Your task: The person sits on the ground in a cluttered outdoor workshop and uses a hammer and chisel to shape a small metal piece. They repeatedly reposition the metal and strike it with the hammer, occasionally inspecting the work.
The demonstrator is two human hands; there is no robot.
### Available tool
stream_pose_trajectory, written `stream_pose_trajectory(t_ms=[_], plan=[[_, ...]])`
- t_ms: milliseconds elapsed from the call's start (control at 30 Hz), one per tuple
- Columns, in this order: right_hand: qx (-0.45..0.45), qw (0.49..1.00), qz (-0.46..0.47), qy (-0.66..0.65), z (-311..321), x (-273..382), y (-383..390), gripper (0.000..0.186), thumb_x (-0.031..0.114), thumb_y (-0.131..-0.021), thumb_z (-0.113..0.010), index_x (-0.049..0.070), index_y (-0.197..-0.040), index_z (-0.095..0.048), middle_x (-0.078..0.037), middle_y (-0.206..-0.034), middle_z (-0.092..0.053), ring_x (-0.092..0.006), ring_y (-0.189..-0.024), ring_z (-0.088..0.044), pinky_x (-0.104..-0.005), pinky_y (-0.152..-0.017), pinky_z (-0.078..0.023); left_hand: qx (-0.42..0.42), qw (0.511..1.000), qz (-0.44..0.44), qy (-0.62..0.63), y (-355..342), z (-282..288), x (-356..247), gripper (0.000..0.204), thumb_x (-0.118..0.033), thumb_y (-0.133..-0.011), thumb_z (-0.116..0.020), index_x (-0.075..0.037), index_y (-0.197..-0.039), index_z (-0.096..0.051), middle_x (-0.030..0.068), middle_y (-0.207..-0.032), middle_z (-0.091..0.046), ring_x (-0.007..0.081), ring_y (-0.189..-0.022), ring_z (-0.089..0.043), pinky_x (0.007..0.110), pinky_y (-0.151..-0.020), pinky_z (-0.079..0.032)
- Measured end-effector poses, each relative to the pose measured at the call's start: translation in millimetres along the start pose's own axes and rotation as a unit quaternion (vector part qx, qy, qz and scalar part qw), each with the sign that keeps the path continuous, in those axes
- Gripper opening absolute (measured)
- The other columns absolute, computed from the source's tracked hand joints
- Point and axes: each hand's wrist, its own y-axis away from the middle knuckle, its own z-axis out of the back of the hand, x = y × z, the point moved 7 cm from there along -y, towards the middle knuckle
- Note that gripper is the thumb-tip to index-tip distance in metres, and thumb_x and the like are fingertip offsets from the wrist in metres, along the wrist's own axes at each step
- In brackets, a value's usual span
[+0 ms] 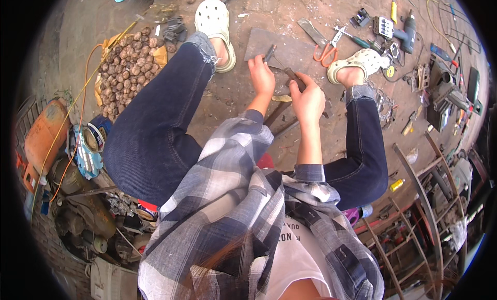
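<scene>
One bare left hand [263, 77] pinches a small, dark metal piece [270, 52] over a flat, grey-brown rectangular plate [292, 49] on the brown floor [225, 99]; the right hand [309, 100] wraps around a brown, bar-shaped tool [290, 74], its kind too blurred to tell. Orange-handled metal scissors [332, 44] lie beside the plate.
</scene>
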Motion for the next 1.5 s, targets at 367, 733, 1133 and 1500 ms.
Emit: stream_pose_trajectory(t_ms=[367,733,1133,1500], plan=[[0.056,0.860,-0.166,-0.480,4,-30,-2,0.024,0.022,-0.094,-0.054,-0.002,-0.099,-0.059,-0.004,-0.069,-0.062,-0.0065,-0.055,-0.050,-0.0198,-0.052,-0.039,-0.006,0.988,0.038,0.150,-33,5,-30,0.021,-0.003,-0.078,-0.070,-0.002,-0.097,-0.061,0.0069,-0.091,-0.055,0.0147,-0.075,-0.057,0.028,-0.069,-0.047],[0.006,0.688,0.069,-0.722,172,57,45,0.027,0.015,-0.091,-0.057,0.000,-0.112,-0.049,-0.002,-0.069,-0.050,-0.0057,-0.047,-0.038,-0.0180,-0.044,-0.029,0.293,0.797,-0.036,0.526,50,153,-269,0.024,0.005,-0.083,-0.063,0.004,-0.107,-0.059,0.0073,-0.097,-0.062,0.0148,-0.089,-0.062,0.026,-0.079,-0.052],[-0.063,0.687,0.166,-0.704,204,68,79,0.026,0.024,-0.092,-0.060,0.003,-0.106,-0.055,0.000,-0.066,-0.051,-0.0054,-0.049,-0.040,-0.0182,-0.047,-0.032,0.321,0.808,-0.172,0.463,82,184,-292,0.032,0.010,-0.073,-0.070,0.001,-0.104,-0.064,0.0060,-0.096,-0.054,0.0160,-0.092,-0.061,0.028,-0.084,-0.050],[-0.085,0.746,0.091,-0.654,150,57,50,0.022,0.012,-0.091,-0.060,0.003,-0.111,-0.055,-0.004,-0.075,-0.058,-0.0057,-0.057,-0.046,-0.0173,-0.050,-0.034,0.326,0.738,0.053,0.589,47,122,-250,0.025,0.005,-0.083,-0.062,0.003,-0.109,-0.062,0.0070,-0.100,-0.062,0.0154,-0.094,-0.060,0.027,-0.087,-0.048]])
